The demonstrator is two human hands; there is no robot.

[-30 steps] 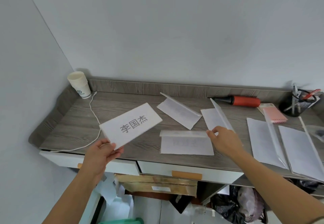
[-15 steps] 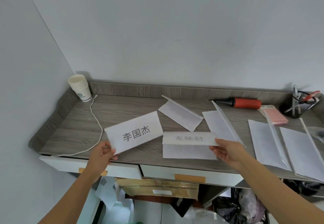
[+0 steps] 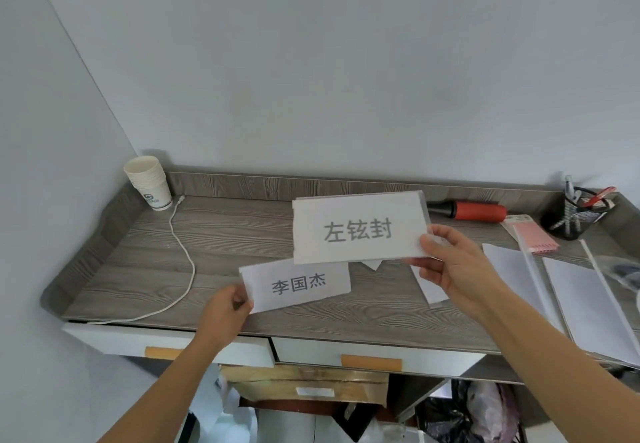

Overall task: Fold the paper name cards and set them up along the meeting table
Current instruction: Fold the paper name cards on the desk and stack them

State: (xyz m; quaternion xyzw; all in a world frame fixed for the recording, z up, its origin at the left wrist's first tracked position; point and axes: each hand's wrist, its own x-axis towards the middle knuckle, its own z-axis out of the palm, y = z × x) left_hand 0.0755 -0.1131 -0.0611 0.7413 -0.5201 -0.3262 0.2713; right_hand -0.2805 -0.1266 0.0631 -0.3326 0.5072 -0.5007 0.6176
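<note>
As hands [image 3: 225, 311] [image 3: 453, 269] pinch name cards [image 3: 298, 285] [image 3: 358, 227], fingers [image 3: 429, 274] curled

Two printed name cards [image 3: 358, 231] (both held up), one stack of paper cups [image 3: 149, 179], one white cable [image 3: 187, 259], one red-handled tool [image 3: 478, 211], one mesh pen pot [image 3: 571, 217], one pink notepad [image 3: 535, 236], two drawers [image 3: 304, 352].

Grey wood-grain table [image 3: 242, 231], raised rim at back and sides. Far-left corner: stack of paper cups [image 3: 149, 179]; white cable [image 3: 189, 262] runs from beside it to front edge. Back right: red-handled tool [image 3: 476, 210], pink notepad [image 3: 533, 234], mesh pen holder [image 3: 573, 215]. Right side: white sheets [image 3: 585, 297] side by side.
</note>
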